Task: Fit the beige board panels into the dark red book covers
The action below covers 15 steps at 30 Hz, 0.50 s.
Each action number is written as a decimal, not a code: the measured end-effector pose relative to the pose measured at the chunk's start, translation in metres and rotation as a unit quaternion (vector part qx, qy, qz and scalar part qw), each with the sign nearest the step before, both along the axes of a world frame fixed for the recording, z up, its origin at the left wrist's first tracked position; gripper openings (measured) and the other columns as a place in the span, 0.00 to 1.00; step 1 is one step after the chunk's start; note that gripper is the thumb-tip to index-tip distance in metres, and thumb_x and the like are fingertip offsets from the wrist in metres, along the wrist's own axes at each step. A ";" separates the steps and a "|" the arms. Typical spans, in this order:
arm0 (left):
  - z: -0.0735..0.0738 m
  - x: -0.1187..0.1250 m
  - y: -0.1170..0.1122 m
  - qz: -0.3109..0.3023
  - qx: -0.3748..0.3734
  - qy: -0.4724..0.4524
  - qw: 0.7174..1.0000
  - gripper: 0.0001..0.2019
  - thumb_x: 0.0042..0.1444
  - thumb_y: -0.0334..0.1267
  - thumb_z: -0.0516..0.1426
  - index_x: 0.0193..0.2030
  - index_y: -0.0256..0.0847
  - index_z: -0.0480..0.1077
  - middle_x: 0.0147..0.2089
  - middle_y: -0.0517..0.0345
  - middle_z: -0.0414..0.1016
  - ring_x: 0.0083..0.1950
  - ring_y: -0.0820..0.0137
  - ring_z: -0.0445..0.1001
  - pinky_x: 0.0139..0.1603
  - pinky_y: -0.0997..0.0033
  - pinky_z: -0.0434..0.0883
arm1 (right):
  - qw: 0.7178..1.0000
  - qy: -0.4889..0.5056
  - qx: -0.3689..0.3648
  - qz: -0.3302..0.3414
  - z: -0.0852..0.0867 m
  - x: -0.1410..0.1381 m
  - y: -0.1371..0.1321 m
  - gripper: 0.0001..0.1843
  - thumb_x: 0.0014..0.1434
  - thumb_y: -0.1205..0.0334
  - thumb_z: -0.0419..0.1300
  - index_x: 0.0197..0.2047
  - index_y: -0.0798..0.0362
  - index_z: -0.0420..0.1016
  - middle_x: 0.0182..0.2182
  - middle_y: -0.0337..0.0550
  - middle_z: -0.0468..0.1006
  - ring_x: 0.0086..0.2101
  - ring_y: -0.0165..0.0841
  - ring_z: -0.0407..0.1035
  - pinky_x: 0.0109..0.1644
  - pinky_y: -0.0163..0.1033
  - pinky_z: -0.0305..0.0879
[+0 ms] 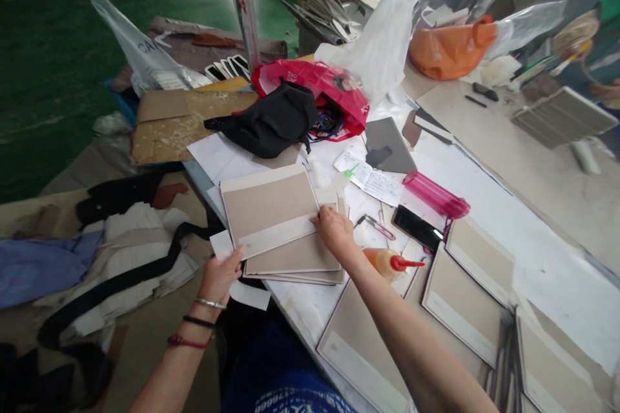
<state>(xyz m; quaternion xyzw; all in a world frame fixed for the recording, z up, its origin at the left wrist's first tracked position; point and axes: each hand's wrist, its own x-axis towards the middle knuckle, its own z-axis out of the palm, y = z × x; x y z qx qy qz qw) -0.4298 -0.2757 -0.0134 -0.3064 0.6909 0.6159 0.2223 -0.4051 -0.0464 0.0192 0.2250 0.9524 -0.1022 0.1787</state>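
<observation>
A beige panel [271, 200] with dark edges and white bands is tilted above a small stack of similar panels [290, 255]. My right hand [335, 229] is closed on its right edge, the fingers pressed down near the white band. My left hand [223, 277] is closed at the panel's lower left corner. It pinches a white strip [249, 295], whose two ends stick out above and below the fingers. Whether the left fingers also grip the panel I cannot tell. A glue bottle [387, 262] with a red nozzle lies beside my right forearm.
More beige panels [462, 297] lie to the right. Behind are a phone [417, 228], a pink cylinder [436, 195], a notebook [371, 179], a black bag [271, 119] and a red bag [356, 103]. Fabric [140, 251] is heaped at left. Another person's hand [604, 90] shows far right.
</observation>
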 end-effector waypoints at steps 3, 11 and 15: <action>0.000 0.001 0.000 0.003 0.001 0.002 1.000 0.20 0.23 0.47 0.63 0.20 0.35 0.64 0.13 0.68 0.60 0.18 0.80 0.56 0.18 0.79 0.56 | 0.999 0.028 0.010 -0.024 -0.001 0.004 0.002 0.12 0.62 0.55 0.52 0.44 0.54 0.64 0.39 0.48 0.74 0.37 0.38 0.71 0.34 0.38 0.63; -0.001 0.002 0.001 0.015 0.014 0.007 1.000 0.20 0.24 0.49 0.63 0.19 0.35 0.63 0.13 0.67 0.59 0.18 0.79 0.56 0.19 0.77 0.54 | 0.978 0.156 -0.026 0.139 -0.013 0.032 -0.059 0.26 0.60 0.58 0.55 0.59 0.63 0.59 0.58 0.60 0.62 0.59 0.45 0.54 0.60 0.49 0.55; 0.001 0.003 0.002 0.017 0.020 0.004 1.000 0.20 0.25 0.48 0.63 0.21 0.35 0.64 0.15 0.67 0.60 0.18 0.78 0.56 0.19 0.77 0.54 | 0.918 0.216 -0.134 0.303 -0.030 0.047 -0.089 0.39 0.58 0.50 0.56 0.64 0.64 0.50 0.63 0.57 0.51 0.64 0.43 0.40 0.66 0.50 0.44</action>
